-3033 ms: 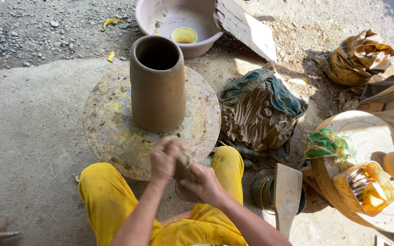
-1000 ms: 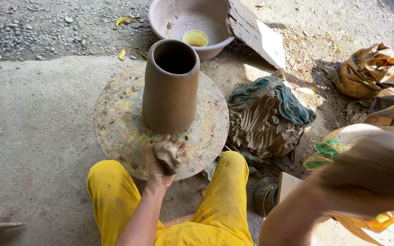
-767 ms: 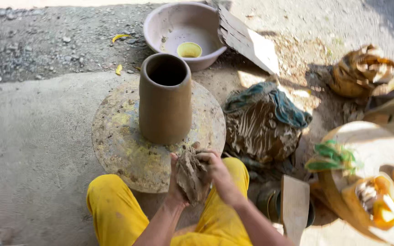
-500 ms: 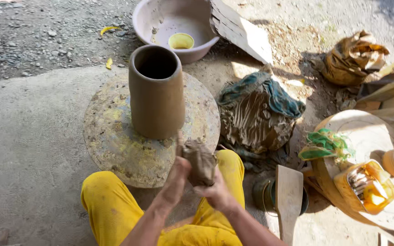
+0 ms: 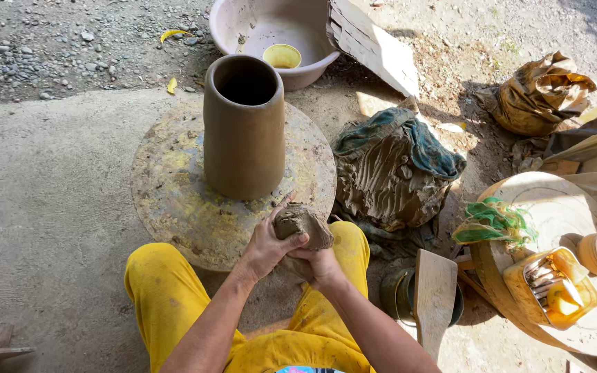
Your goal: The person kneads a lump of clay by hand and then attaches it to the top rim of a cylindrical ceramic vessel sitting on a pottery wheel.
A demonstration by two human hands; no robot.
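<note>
Left hand (image 5: pixel 265 243) and right hand (image 5: pixel 318 263) are both closed around a clay lump (image 5: pixel 303 225), held just in front of the pot (image 5: pixel 244 128) on the wheel (image 5: pixel 174 200). Wet clay could slip free and dent the soft pot wall.

Head camera, steep downward view, close above hands (image 5: pixel 291 252).

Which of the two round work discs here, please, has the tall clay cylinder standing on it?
The stained disc before the person's knees carries the clay cylinder; the pale wooden disc at right does not.
</note>
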